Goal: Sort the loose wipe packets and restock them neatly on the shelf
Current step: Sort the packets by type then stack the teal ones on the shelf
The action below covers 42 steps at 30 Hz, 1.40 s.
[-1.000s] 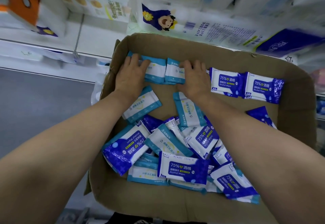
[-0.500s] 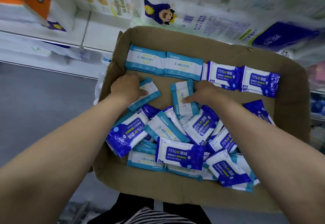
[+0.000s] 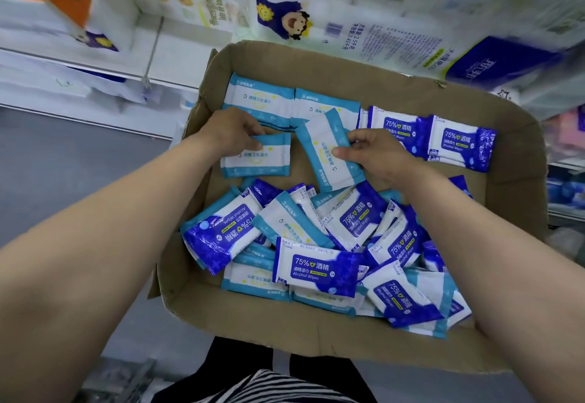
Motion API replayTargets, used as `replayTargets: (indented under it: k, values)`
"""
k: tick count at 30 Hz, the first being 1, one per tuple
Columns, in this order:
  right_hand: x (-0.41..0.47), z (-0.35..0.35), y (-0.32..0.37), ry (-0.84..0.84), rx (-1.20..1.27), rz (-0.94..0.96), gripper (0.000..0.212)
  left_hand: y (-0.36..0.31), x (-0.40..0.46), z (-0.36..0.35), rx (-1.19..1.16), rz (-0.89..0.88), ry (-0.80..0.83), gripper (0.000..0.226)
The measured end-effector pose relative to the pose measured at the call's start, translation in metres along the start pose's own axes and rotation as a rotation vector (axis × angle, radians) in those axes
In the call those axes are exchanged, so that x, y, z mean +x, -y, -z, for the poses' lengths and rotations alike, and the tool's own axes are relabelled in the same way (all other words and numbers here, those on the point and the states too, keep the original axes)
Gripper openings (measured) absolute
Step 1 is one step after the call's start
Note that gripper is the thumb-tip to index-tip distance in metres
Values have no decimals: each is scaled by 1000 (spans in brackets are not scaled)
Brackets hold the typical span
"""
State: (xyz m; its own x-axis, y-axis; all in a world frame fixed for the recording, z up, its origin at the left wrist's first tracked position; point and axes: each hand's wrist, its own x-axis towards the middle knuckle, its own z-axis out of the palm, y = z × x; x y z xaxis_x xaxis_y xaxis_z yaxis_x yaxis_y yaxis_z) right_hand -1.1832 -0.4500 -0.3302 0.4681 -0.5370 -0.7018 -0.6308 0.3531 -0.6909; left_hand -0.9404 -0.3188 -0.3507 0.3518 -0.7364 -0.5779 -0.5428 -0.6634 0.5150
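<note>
Left hand (image 3: pixel 232 131) and right hand (image 3: pixel 373 155) each now grasp loose light-blue plastic wipe packet (image 3: pixel 258 157), (image 3: pixel 329 152), lifted since pile; next, far sorted row in brown cardboard box (image 3: pixel 519 162).

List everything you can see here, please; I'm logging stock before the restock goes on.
Cardboard box: one, brown, open-topped, centre of view, holding all the packets.
Light-blue packets in far row: two, white with light-blue edges, side by side at the box's far left.
Dark-blue packets in far row: two, white and dark blue, printed 75%, at the far right.
Held light-blue packets: two, one in each hand, just before the far row.
Loose pile: count unclear, both colours mixed and overlapping, near half of the box.
Shelf goods: several large white packs, blurred, behind the box.
Left hand: gripping one packet.
Right hand: gripping the tilted packet.
</note>
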Motion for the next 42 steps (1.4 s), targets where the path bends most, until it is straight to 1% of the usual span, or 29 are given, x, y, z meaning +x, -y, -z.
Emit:
replayTargets:
  k: [3,5,8,11,13,16,18,20,21,24,26,27,28,29,30,31,32,33,34,35,37,38,40,41,42]
  values:
    - [-2,4,1,-15,5,0,29,-3,5,5,79,-44,-18,31]
    - [-2,3,3,-25,15,-18,28,-4,7,6,159,-83,-58,30]
    - [-2,0,2,-36,47,-51,29,2,10,3,262,-155,-186,36]
    - [0,-4,0,-56,62,-56,33,4,0,-6,225,-182,-327,32]
    - [2,-5,-1,-56,82,-62,36,7,-9,-18,147,-142,-314,29]
    - [4,-7,1,-51,122,-71,38,16,-24,-42,122,-121,-190,33]
    - [6,-8,1,-49,137,-76,37,18,-30,-53,107,-126,-223,38]
    - [9,-10,-2,-42,160,-78,38,8,-36,-58,3,-126,-295,41]
    - [10,-12,-2,-32,177,-74,39,0,-37,-58,-103,-107,-284,42]
    - [8,-21,-1,33,222,-63,41,-24,-36,-62,-472,17,-102,44]
    - [9,-27,-2,42,250,-72,43,-28,-32,-67,-576,60,-91,35]
    - [10,-29,-3,-27,196,-55,48,-27,-30,-67,-590,66,-116,29]
    - [12,-28,-4,-153,61,-6,57,-24,-30,-66,-574,64,-135,25]
    - [14,-26,-3,-293,-123,83,68,-22,-30,-63,-524,48,-146,21]
    - [14,-24,-2,-376,-301,201,80,-20,-30,-60,-451,23,-146,17]
    - [13,-22,2,-375,-444,321,88,-18,-29,-56,-384,-8,-137,15]
    - [10,-22,6,-303,-559,409,91,-17,-28,-53,-337,-38,-119,13]
    - [9,-23,10,-199,-661,452,87,-17,-27,-50,-314,-67,-100,13]
    - [9,-25,14,-104,-754,469,76,-17,-25,-48,-308,-96,-85,13]
    - [10,-27,15,-34,-809,461,61,-18,-24,-46,-305,-125,-79,14]
    - [14,-31,16,27,-786,413,31,-20,-24,-42,-294,-179,-117,16]
    - [17,-31,17,22,-741,384,24,-20,-26,-40,-280,-190,-169,18]
    - [27,-28,16,-20,-702,324,21,-11,-25,-38,-187,-175,-278,26]
    - [32,-26,16,-54,-723,298,24,-5,-24,-39,-104,-153,-297,29]
    - [37,-24,14,-97,-782,286,31,3,-23,-41,-18,-121,-277,32]
